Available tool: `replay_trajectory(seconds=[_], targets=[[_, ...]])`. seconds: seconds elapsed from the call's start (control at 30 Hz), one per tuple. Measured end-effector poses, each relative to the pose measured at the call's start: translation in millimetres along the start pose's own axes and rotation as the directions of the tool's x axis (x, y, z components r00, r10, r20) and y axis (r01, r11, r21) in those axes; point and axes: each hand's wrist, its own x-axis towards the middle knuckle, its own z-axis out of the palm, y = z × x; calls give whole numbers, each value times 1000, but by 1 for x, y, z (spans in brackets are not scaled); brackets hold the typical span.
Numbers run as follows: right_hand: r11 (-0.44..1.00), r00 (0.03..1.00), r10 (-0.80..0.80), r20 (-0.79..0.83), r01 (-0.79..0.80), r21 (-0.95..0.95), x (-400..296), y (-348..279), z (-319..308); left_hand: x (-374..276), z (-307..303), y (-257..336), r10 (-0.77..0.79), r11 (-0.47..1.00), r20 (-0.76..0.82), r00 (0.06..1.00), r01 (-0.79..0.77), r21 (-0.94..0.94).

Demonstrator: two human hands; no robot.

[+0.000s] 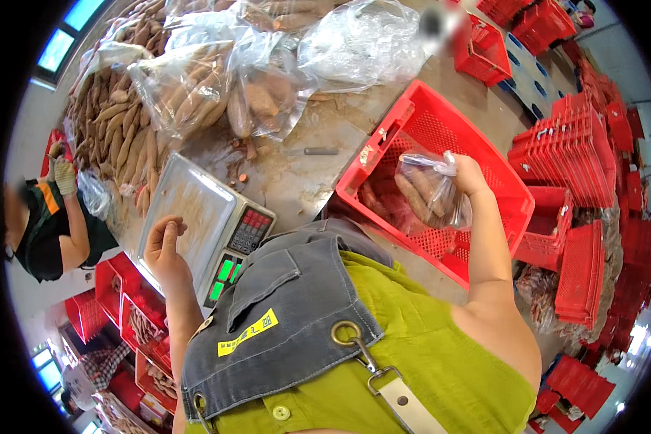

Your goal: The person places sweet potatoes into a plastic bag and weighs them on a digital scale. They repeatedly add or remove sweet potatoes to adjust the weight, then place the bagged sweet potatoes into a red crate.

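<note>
My right hand [466,172] grips the gathered neck of a clear plastic bag of sweet potatoes [420,190], which hangs over the inside of a red plastic crate [439,116]. More sweet potatoes [373,199] lie in the crate's near left part. My left hand [165,238] is held over the metal platform of a digital scale [192,203], its fingers curled loosely and nothing seen in them. Lit green displays show on the scale's front. Beyond the scale, a knife with a dark handle [321,151] lies on the worktable [331,122].
Filled clear bags [187,89] and a heap of loose sweet potatoes [119,130] cover the table's far left. A crumpled clear bag [361,46] lies at the back. Stacked red crates [567,152] stand at right. A gloved co-worker [65,217] is at left.
</note>
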Motion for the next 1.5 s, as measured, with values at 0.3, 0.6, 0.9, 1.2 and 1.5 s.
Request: replay_trajectory(seconds=[0.3, 0.6, 0.9, 1.2, 1.5], targets=[[975, 994, 61, 94, -39, -219, 56, 55, 14, 11, -4, -2, 3, 979, 73, 997, -18, 204], [954, 947, 301, 112, -300, -24, 149, 181, 98, 113, -9, -17, 20, 958, -180, 983, 32, 285], [999, 972, -39, -230, 45, 18, 122, 21, 41, 359, -13, -52, -233, 968, -259, 937, 250, 31], [948, 874, -288, -391, 318, 11, 58, -13, 51, 468, 60, -54, -328, 855, -166, 930, 217, -472], [685, 879, -430, -205, 465, 561, 107, -171, 99, 322, 85, 90, 243, 853, -116, 963, -269, -447]])
